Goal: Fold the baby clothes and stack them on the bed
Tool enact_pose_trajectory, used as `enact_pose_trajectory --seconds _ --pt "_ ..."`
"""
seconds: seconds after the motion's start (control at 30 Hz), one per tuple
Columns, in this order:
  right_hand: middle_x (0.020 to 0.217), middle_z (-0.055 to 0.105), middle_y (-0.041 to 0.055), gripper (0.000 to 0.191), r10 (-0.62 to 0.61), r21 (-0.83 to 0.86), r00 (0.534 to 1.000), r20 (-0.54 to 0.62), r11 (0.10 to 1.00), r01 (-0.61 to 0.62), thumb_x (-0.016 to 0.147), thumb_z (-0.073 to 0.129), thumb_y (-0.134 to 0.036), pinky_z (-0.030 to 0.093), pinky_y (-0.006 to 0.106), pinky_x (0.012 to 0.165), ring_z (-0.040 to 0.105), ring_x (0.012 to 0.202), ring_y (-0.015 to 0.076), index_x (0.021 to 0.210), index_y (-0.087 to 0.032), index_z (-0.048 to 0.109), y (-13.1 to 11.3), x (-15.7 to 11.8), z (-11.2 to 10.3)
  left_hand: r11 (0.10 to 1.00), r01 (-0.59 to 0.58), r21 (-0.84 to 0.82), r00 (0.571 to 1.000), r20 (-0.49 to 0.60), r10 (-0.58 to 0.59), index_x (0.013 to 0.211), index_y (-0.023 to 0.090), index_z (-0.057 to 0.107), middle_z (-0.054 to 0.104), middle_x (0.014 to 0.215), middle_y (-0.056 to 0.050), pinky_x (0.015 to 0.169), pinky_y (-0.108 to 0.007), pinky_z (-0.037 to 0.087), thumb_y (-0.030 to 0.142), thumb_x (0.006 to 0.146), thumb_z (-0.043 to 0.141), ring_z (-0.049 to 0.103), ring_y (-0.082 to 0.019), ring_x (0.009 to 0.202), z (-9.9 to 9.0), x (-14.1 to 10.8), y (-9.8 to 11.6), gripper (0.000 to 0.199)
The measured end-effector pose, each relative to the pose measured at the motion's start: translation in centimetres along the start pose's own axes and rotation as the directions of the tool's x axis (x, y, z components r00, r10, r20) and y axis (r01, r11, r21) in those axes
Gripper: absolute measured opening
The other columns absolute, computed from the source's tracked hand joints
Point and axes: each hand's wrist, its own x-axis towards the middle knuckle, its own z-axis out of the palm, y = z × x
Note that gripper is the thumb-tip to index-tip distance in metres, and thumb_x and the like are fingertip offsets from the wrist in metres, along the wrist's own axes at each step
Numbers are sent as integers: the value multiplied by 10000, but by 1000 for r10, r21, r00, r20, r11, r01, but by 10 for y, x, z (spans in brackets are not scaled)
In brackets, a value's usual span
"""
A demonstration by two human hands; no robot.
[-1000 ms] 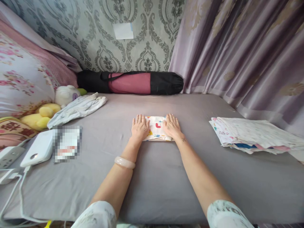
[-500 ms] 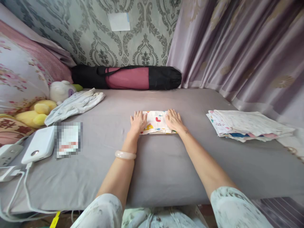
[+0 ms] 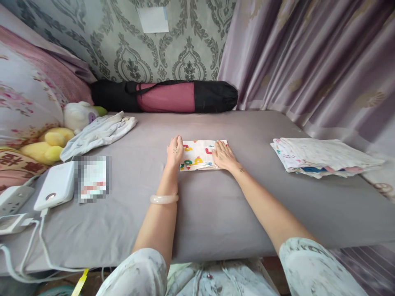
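Note:
A folded white cloth with colourful prints lies flat on the grey sheet, its long side running left to right. At its left edge stands my left hand, turned on its side with the fingers straight and holding nothing. My right hand rests palm down on the cloth's right end, fingers stretched out. A pale bangle is on my left wrist.
On the right lies a stack of folded cloths. A black and pink rolled bag is against the wall. At left are a crumpled pale cloth, a yellow plush toy, a white power bank, a power strip and cables.
My left hand has slid off the cloth's top to its left edge and turned on its side, showing more print. My right hand has shifted slightly left, still on the cloth.

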Motion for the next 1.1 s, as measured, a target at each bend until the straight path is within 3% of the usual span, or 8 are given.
enact_pose_trajectory --seconds 0.17,0.3,0.47,0.6,0.83,1.1 --pt "1593 177 140 623 -20 2 998 -54 1000 20 973 186 -360 103 419 1189 141 1467 250 1496 -34 269 -30 3 -9 981 70 -181 997 -25 -76 866 221 588 650 880 -63 838 -345 490 454 978 240 632 -222 929 -2 1 1 434" --pt "1593 183 133 625 -118 11 987 -105 993 120 979 202 -380 103 416 1184 137 1466 249 1503 -45 265 -54 4 1 969 86 -233 994 -42 -98 817 212 567 637 845 -54 819 -324 478 444 969 275 617 -213 896 -2 1 -1 402" --pt "1586 213 126 614 -104 8 991 -85 994 105 981 222 -366 108 425 1179 151 1462 240 1504 -47 257 -54 5 15 952 114 -284 990 -52 -134 762 209 539 599 778 -33 758 -301 467 449 969 291 594 -197 828 -2 2 -2 403" --pt "1586 217 124 607 -109 -8 992 -68 994 108 982 231 -369 120 424 1175 157 1461 240 1504 -61 262 -52 6 12 938 135 -320 985 -60 -163 738 209 519 585 754 -25 738 -296 457 463 965 309 583 -191 791 -2 2 -3 400" --pt "1567 254 164 588 -151 -14 975 -162 988 151 977 251 -343 78 447 1176 174 1455 264 1454 -19 363 -77 10 6 933 127 -337 987 -55 -154 794 186 594 647 828 -70 819 -319 464 423 974 309 610 -218 900 -1 3 -2 413" --pt "1550 303 147 597 -137 8 985 -109 990 138 979 244 -366 98 462 1167 212 1443 247 1477 -46 327 -88 12 19 933 132 -335 986 -48 -157 969 160 643 686 1009 -117 942 -339 443 407 983 300 590 -239 1102 -1 5 -4 423"
